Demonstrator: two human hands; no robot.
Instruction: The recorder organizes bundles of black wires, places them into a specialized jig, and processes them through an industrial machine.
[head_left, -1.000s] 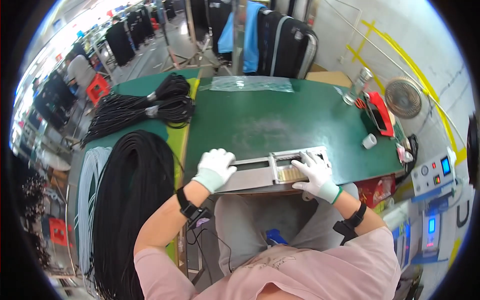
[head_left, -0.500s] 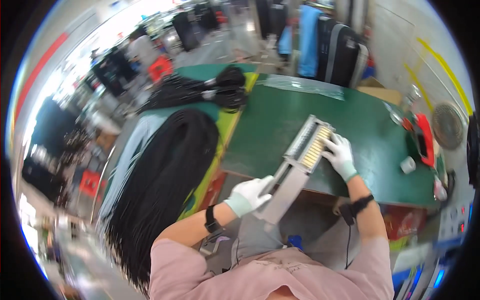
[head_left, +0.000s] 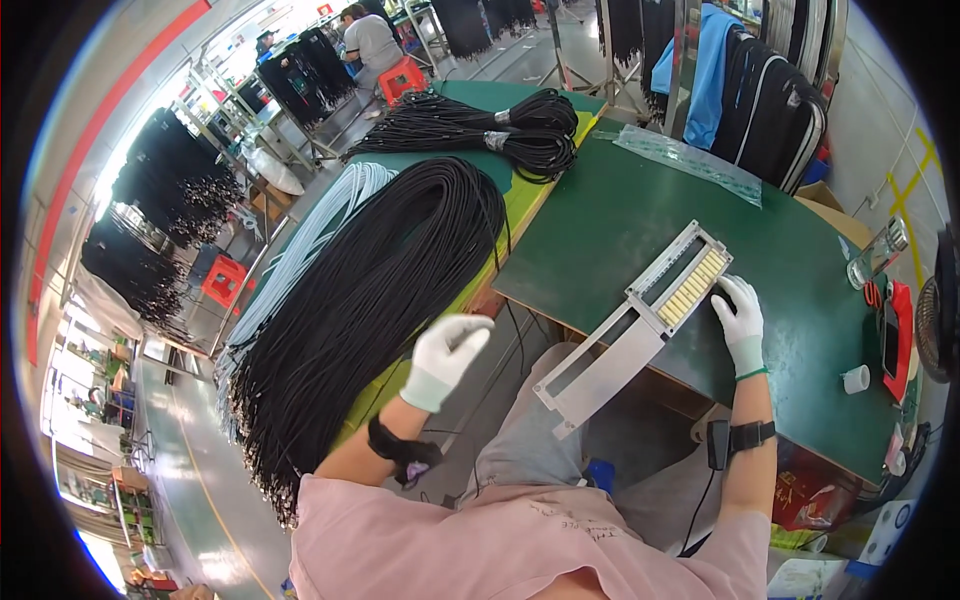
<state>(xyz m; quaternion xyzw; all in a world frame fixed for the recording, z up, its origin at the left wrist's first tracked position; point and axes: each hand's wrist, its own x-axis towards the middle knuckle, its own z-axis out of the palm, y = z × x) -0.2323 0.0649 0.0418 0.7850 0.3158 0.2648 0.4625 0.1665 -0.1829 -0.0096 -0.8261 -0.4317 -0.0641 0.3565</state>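
Right hand [head_left: 741, 322], white-gloved, resting flat with fingers spread on the far end of a long metal tray [head_left: 640, 320], pressing rather than gripping, beside a row of pale yellow pieces [head_left: 692, 288] packed in the tray's slot. Tray lying slantwise on the green table [head_left: 620, 210], near end jutting past the table's edge toward 7 o'clock, far end pointing to 1 o'clock.

Left hand [head_left: 445, 355], also gloved, raised in the air off the table, fingers loosely curled, nothing in it, just to the right of a thick bundle of black cables [head_left: 370, 300] draped at 9 o'clock from the tray. White cables [head_left: 300, 250] alongside that bundle, farther left. Another coil of black cables [head_left: 480, 125] on the table's far corner at 11 o'clock. Clear plastic bag [head_left: 690, 160] at 12 o'clock from the tray. Small white cup [head_left: 856, 379] on the table at 3 o'clock from the right hand, well apart. Black wrist straps on both forearms.
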